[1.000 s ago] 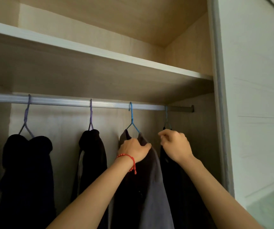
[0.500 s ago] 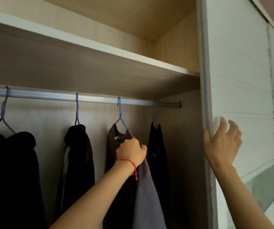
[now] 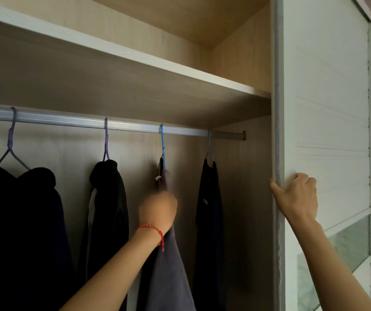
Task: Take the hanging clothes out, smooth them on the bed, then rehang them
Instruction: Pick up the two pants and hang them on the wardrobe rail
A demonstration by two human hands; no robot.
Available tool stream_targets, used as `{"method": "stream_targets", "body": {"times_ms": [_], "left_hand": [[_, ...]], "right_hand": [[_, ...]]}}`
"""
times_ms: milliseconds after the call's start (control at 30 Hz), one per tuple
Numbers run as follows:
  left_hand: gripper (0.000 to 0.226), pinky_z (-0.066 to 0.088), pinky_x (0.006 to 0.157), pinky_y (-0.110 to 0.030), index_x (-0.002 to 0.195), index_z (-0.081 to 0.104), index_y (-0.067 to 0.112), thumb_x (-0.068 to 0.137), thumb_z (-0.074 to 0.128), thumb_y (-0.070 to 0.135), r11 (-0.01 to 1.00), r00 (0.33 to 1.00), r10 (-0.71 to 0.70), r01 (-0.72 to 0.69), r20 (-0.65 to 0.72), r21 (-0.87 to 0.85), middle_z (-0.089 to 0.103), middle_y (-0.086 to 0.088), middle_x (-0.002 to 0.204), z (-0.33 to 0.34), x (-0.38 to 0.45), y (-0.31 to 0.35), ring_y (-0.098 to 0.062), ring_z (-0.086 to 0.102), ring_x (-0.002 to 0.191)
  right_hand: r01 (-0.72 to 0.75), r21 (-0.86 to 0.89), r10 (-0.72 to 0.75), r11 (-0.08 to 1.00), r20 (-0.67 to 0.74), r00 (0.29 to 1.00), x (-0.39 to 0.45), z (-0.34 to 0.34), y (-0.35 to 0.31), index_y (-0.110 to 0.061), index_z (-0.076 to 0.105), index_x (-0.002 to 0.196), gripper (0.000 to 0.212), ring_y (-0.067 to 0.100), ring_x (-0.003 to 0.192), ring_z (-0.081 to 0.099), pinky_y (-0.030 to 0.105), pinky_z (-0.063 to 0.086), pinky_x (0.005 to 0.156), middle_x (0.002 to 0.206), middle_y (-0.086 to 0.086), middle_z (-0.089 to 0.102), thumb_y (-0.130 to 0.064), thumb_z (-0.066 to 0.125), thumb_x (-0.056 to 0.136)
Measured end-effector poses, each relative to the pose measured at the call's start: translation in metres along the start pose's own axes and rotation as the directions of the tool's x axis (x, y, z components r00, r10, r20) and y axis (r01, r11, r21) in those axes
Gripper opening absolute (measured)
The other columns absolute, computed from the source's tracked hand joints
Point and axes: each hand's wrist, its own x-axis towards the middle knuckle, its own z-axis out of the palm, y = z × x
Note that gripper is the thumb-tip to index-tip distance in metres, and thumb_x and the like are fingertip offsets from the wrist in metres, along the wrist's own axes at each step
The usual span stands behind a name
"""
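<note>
Several dark garments hang from a silver rail (image 3: 68, 120) inside the wardrobe. My left hand (image 3: 158, 209), with a red bead bracelet on the wrist, grips the grey garment (image 3: 171, 265) near its shoulder; it hangs on a blue hanger (image 3: 162, 142) and is turned edge-on. To its right hangs a black shirt (image 3: 209, 221) on a pale hanger. My right hand (image 3: 296, 196) grips the edge of the white sliding door (image 3: 328, 131), thumb on the inner side.
A black hooded top (image 3: 108, 209) on a purple hanger hangs left of the grey garment, and a bulky black garment (image 3: 18, 232) fills the far left. A wooden shelf (image 3: 135, 61) runs above the rail. The wardrobe side wall stands behind the black shirt.
My right hand left the black shirt, moved right to the door and now curls round its edge. My left hand slid lower on the grey garment, which has twisted edge-on.
</note>
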Motion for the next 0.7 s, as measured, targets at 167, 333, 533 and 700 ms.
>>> {"method": "stream_targets", "body": {"times_ms": [167,333,533,700], "left_hand": [[0.031,0.040,0.060,-0.033,0.098,0.052,0.008,0.097,0.032,0.032,0.997,0.999,0.023,-0.020,-0.045,0.071,0.069,-0.013,0.096,-0.009,-0.014,-0.004,-0.032,0.065,0.090],[0.029,0.035,0.057,-0.027,0.101,0.048,0.011,0.097,0.033,0.035,0.992,0.996,0.061,-0.054,-0.058,0.118,0.067,-0.007,0.095,-0.024,-0.030,-0.008,-0.026,0.066,0.087],[0.026,0.041,0.059,-0.026,0.109,0.049,0.015,0.094,0.041,0.034,0.994,0.993,0.098,-0.095,-0.062,0.048,0.061,-0.005,0.107,-0.047,-0.050,-0.018,-0.022,0.064,0.091],[0.033,0.049,0.081,-0.034,0.117,0.055,0.011,0.089,0.051,0.028,0.980,0.968,0.177,-0.189,-0.176,-0.053,0.063,-0.008,0.113,-0.090,-0.078,-0.034,-0.024,0.059,0.105]], "right_hand": [[0.012,0.037,-0.012,0.999,0.005,1.000,-0.015,-0.002,-0.009,0.005,0.044,0.118,0.062,0.040,0.106,0.049,0.046,0.045,0.081,0.116,0.024,0.047,-0.040,0.064,0.081],[0.054,0.061,-0.056,0.997,0.024,0.998,-0.046,-0.007,-0.032,0.004,0.042,0.121,0.066,0.038,0.109,0.047,0.044,0.045,0.079,0.119,0.021,0.045,-0.045,0.063,0.081],[0.113,0.066,-0.116,0.991,0.049,0.992,-0.092,-0.018,-0.068,-0.001,0.041,0.122,0.065,0.032,0.110,0.047,0.040,0.046,0.076,0.119,0.015,0.044,-0.050,0.058,0.082],[0.133,0.102,-0.139,0.986,0.054,0.989,-0.131,-0.026,-0.099,-0.002,0.041,0.123,0.067,0.031,0.110,0.047,0.041,0.047,0.078,0.120,0.014,0.044,-0.052,0.058,0.082]]}}
